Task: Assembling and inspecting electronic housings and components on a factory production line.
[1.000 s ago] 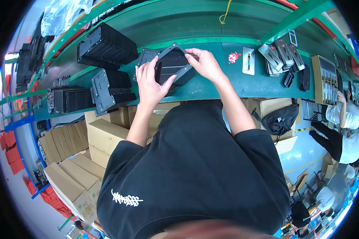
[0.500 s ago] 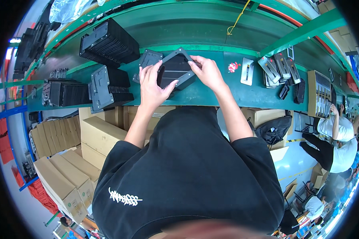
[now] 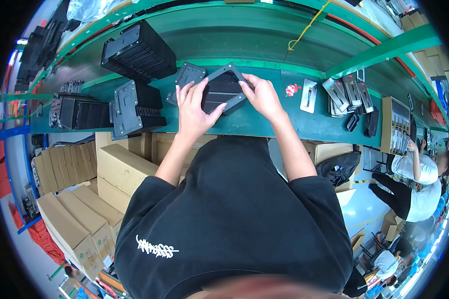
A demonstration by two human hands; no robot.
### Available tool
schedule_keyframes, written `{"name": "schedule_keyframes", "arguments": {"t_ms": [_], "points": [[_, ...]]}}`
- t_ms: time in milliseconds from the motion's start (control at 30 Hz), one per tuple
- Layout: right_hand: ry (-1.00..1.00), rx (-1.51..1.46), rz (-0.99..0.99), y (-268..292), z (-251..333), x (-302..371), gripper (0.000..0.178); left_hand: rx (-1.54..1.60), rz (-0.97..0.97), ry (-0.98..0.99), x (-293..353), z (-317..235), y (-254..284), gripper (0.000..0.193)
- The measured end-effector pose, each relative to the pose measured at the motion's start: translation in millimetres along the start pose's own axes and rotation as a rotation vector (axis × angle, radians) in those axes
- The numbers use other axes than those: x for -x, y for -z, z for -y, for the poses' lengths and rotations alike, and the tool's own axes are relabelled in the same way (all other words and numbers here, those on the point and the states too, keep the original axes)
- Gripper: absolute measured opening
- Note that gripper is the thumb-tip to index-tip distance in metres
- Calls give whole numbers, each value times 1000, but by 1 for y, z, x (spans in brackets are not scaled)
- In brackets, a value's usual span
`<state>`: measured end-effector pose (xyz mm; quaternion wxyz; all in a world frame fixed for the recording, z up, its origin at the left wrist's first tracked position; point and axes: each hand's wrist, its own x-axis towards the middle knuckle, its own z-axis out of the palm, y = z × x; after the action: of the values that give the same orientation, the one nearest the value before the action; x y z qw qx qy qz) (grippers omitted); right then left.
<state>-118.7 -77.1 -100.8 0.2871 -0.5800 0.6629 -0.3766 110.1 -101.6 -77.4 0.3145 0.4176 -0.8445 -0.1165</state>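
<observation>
A black rectangular frame part (image 3: 223, 88) with a ribbed dark panel inside lies tilted on the green workbench (image 3: 264, 117). My left hand (image 3: 193, 110) presses on its left end, fingers spread over the edge. My right hand (image 3: 263, 95) grips its right end from above. Just left of the frame lies a separate flat black plate (image 3: 187, 77), partly under my left fingers.
Stacks of black plates (image 3: 139, 47) (image 3: 134, 109) (image 3: 80, 110) stand on the bench to the left. A grey tool (image 3: 308, 94) and several small grey parts (image 3: 351, 94) lie to the right. Cardboard boxes (image 3: 119, 169) sit below the bench. Another person (image 3: 421, 182) stands far right.
The frame part and both hands have stayed together on the bench. My left fingers have spread further over the frame's left end, and the view has shifted slightly.
</observation>
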Motion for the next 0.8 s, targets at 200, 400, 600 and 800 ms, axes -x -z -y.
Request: {"name": "schedule_keyframes", "arguments": {"t_ms": [200, 400, 600, 800], "points": [[72, -3, 14, 3, 8, -1, 44, -53, -40, 88, 15, 15, 26, 77], [202, 270, 422, 34, 18, -28, 53, 57, 265, 423, 40, 25, 45, 67], [302, 312, 441, 31, 11, -38, 57, -20, 312, 395, 35, 28, 47, 66], [-186, -529, 186, 22, -46, -34, 24, -15, 332, 240, 35, 39, 55, 75]]}}
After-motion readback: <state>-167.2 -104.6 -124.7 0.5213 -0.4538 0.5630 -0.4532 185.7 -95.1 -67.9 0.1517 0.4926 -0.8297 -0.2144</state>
